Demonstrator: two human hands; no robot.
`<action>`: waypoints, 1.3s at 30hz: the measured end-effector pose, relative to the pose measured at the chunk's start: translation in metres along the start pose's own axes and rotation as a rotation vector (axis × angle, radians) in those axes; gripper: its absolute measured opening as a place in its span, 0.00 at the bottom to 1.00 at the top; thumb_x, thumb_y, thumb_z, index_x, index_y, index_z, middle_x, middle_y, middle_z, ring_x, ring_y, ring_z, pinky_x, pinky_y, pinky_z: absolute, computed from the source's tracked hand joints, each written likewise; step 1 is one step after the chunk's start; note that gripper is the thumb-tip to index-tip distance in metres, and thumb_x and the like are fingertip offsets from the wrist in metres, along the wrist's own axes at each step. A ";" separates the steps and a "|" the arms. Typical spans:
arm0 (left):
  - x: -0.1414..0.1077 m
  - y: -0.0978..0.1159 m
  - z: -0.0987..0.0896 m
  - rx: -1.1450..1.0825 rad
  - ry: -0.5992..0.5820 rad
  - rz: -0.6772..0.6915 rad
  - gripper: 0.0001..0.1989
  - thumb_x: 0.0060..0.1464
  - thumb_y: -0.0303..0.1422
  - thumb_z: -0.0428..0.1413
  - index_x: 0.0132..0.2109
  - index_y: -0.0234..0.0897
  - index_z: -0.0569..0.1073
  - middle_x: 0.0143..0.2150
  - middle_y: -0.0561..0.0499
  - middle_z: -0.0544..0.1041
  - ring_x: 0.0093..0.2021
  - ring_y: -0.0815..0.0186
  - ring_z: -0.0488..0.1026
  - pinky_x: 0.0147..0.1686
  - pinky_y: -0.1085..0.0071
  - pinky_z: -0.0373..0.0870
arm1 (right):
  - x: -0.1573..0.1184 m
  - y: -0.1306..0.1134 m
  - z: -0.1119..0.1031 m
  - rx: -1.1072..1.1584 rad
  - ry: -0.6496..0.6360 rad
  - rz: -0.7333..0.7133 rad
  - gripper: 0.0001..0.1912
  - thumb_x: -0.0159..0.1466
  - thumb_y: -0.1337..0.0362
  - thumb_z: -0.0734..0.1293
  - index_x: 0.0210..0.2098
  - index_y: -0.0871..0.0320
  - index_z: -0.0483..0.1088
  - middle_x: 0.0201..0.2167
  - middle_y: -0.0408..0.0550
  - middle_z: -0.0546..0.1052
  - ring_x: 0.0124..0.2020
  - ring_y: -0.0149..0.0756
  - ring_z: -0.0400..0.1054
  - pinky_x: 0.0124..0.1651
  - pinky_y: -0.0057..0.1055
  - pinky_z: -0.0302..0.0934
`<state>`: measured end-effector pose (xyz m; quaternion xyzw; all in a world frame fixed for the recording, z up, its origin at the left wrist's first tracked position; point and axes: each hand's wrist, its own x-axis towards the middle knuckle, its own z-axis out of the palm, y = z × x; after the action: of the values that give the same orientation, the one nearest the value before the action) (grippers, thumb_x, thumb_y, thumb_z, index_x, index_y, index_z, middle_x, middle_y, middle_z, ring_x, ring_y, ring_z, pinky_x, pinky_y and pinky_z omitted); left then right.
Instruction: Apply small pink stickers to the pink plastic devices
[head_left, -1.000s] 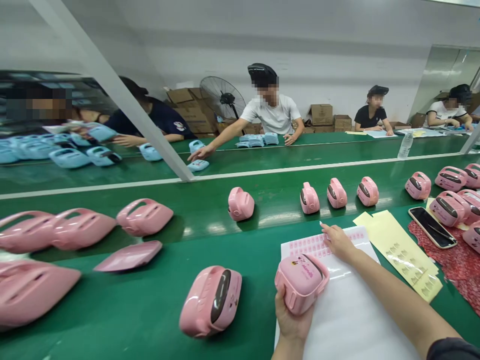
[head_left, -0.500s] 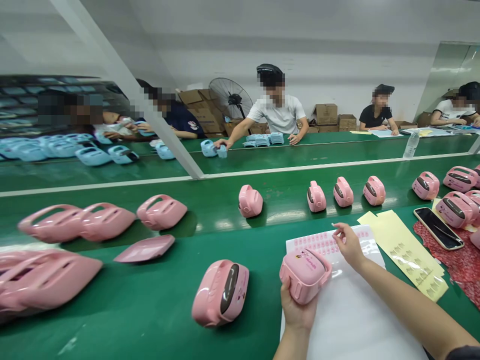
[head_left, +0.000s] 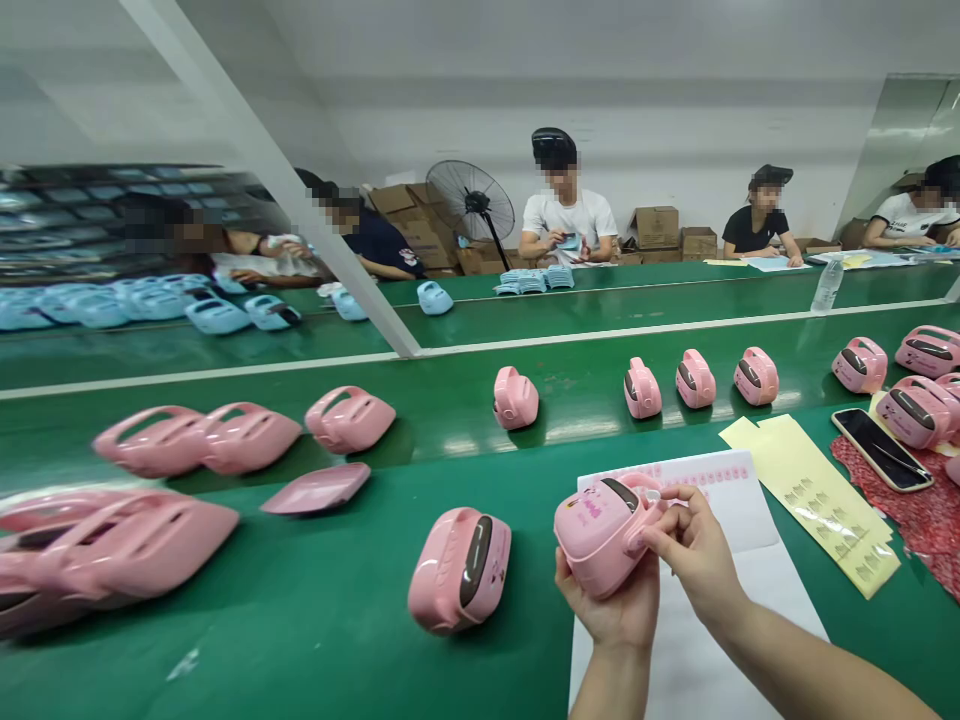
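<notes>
My left hand (head_left: 615, 610) cups a pink plastic case (head_left: 596, 535) from below; it has a loop handle, a dark window and printed lettering on its face. The case is tilted above a white sheet (head_left: 697, 600) with rows of small pink stickers along its top. Thumb and fingers of my right hand (head_left: 694, 550) pinch together at the handle side of the case, with a small pale sticker (head_left: 651, 496) at the fingertips. Whether the sticker touches the case is hard to tell. A similar pink case (head_left: 459, 570) stands to the left.
A flat pink cover (head_left: 316, 489) and a stack of pink shells (head_left: 142, 545) lie left. More pink cases (head_left: 694, 378) stand on the green belt. To the right are yellow sticker sheets (head_left: 817, 505) and a phone (head_left: 883, 450). Co-workers sit opposite, one in a white shirt (head_left: 570, 215).
My right hand has come down from above the sticker sheet to the case. The case has turned in my left hand. Across the table, a co-worker's arm has drawn back from the blue shells.
</notes>
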<state>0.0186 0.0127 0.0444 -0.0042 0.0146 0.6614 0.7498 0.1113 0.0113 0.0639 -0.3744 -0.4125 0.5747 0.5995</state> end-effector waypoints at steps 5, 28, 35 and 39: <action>-0.001 -0.003 0.002 0.006 0.042 -0.002 0.25 0.45 0.48 0.52 0.47 0.37 0.74 0.43 0.42 0.78 0.43 0.54 0.73 0.45 0.62 0.67 | -0.002 0.001 -0.004 -0.177 0.036 -0.116 0.17 0.55 0.64 0.70 0.40 0.55 0.60 0.22 0.38 0.76 0.25 0.32 0.69 0.30 0.28 0.60; -0.005 -0.005 0.014 -0.059 0.309 0.022 0.35 0.42 0.37 0.52 0.58 0.31 0.56 0.39 0.40 0.76 0.40 0.55 0.75 0.40 0.64 0.71 | -0.015 -0.014 -0.005 -1.111 0.011 -0.888 0.33 0.64 0.72 0.57 0.64 0.55 0.40 0.42 0.53 0.78 0.21 0.34 0.67 0.28 0.35 0.55; -0.007 -0.007 0.017 -0.088 0.324 0.024 0.33 0.45 0.38 0.51 0.59 0.32 0.58 0.39 0.42 0.75 0.38 0.58 0.74 0.40 0.65 0.71 | -0.007 -0.013 -0.006 -0.993 -0.017 -0.839 0.24 0.63 0.69 0.60 0.58 0.53 0.52 0.41 0.50 0.78 0.23 0.34 0.68 0.31 0.35 0.58; -0.007 -0.008 0.021 -0.124 0.392 0.000 0.36 0.44 0.37 0.51 0.61 0.29 0.54 0.44 0.38 0.73 0.36 0.58 0.74 0.34 0.69 0.73 | -0.005 -0.004 -0.002 -0.892 0.047 -0.791 0.15 0.62 0.69 0.60 0.49 0.52 0.62 0.34 0.46 0.79 0.24 0.34 0.69 0.31 0.34 0.58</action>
<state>0.0262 0.0054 0.0654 -0.1791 0.1194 0.6478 0.7308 0.1148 0.0059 0.0667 -0.4206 -0.7089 0.0706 0.5617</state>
